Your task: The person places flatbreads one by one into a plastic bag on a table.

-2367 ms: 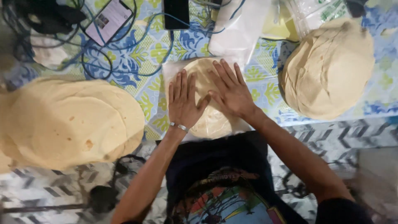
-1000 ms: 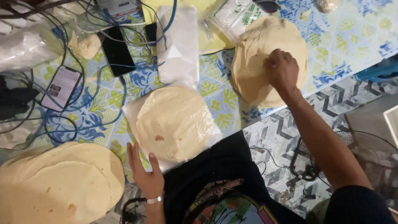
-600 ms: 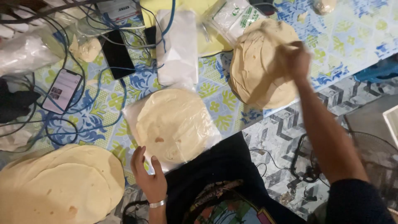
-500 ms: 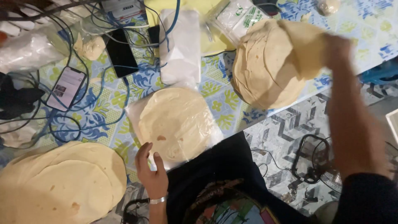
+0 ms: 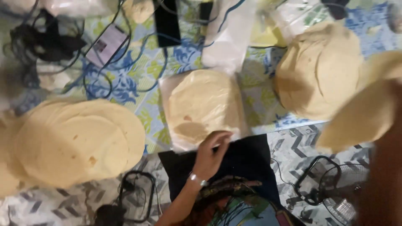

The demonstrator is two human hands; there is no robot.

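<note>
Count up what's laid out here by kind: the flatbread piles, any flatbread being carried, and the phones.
Flatbread piles: 3 (left pile, middle pile on plastic, right pile)
Flatbread held up: 1 (lifted flatbread, blurred; the right hand is hidden behind it)
Phones: 2 (black phone, lit phone)
Total: 6
The left hand rests at the middle pile's near edge.

Pale round flatbread [image 5: 364, 115] lifted, drooping; second flatbread [image 5: 205, 104] flat on plastic sheet [image 5: 167, 88].

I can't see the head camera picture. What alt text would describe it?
A person's right hand lifts a round flatbread from the right stack, while the left hand rests at the edge of a plastic sheet holding a middle stack. A larger pile lies left.
</note>
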